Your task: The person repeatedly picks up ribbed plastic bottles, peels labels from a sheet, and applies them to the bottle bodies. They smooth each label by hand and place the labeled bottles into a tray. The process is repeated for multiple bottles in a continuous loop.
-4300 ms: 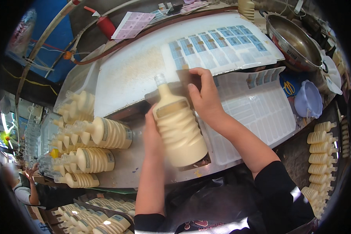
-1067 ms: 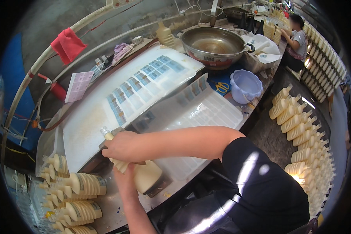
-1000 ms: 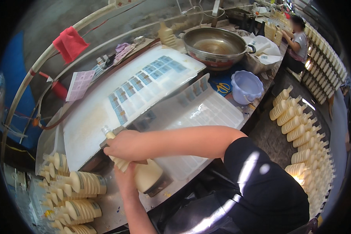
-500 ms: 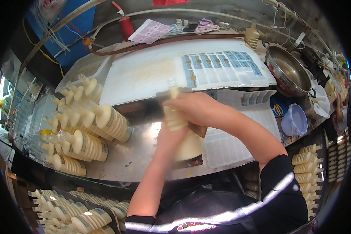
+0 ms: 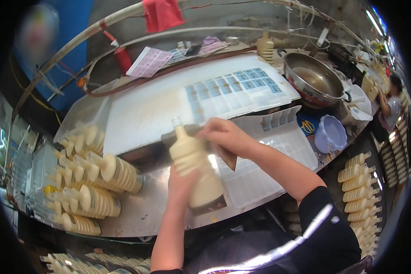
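Note:
A cream-filled clear plastic bottle (image 5: pixel 197 176) with a ribbed body and narrow neck leans in front of me at the table's near edge. My left hand (image 5: pixel 183 185) is wrapped round its lower left side, slightly blurred. Beside the bottle's shoulder, my right hand (image 5: pixel 224 138) is closed, fingers pinched together; what they hold is hidden. A flat brown pointed piece (image 5: pixel 227 159) sticks out below the right hand; I cannot tell if that hand grips it. Behind the bottle neck sits a dark block (image 5: pixel 169 137). A sheet of blue labels (image 5: pixel 235 86) lies on the white board (image 5: pixel 139 107).
Several filled bottles (image 5: pixel 118 173) stand in rows at the left, others on racks (image 5: pixel 358 194) at the right. Clear label backing (image 5: pixel 260 169), a purple bucket (image 5: pixel 329 134) and a large metal pan (image 5: pixel 315 77) lie to the right. Another person (image 5: pixel 388 107) is at far right.
The view has shifted, so the table sits lower and further left. My right hand has come off the bottle's neck to its right side; my left hand stays on the bottle.

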The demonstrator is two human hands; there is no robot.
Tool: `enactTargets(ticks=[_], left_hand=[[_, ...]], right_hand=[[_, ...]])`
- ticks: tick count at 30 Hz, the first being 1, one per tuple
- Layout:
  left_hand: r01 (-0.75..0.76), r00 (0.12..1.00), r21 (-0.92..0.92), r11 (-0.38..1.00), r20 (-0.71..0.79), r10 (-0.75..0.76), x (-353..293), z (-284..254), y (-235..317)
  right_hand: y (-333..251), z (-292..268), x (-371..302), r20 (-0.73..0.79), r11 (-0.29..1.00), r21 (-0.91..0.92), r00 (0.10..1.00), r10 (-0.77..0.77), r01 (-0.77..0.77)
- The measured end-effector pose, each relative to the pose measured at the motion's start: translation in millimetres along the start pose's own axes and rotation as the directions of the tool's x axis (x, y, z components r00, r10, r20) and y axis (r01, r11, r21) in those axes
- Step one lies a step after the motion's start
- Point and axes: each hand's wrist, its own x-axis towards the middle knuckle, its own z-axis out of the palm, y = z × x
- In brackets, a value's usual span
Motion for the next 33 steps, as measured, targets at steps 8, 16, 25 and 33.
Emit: enactTargets(ticks=[8,16,25,33], left_hand=[[-0.003,0.998,-0.171,0.985,0.067,0.015,6,-10,-19],[0.029,1.000,-0.169,0.985,0.001,-0.030,3,-9,-24],[-0.001,1.000,-0.212,0.977,0.008,0.003,-2,-12,-25],[0.005,1.000,-0.183,0.983,-0.027,-0.010,-4,-8,-21]], right_hand=[[-2,-62,-36,-0.109,0.994,-0.071,0.991,0.073,-0.081],[-19,-191,-122,-0.453,0.954,-0.284,0.890,-0.048,-0.094],[-54,-350,-200,-0.697,0.713,-0.693,0.359,-0.621,-0.112],[-80,-563,-314,-0.516,0.115,-0.617,0.290,-0.806,-0.778]])
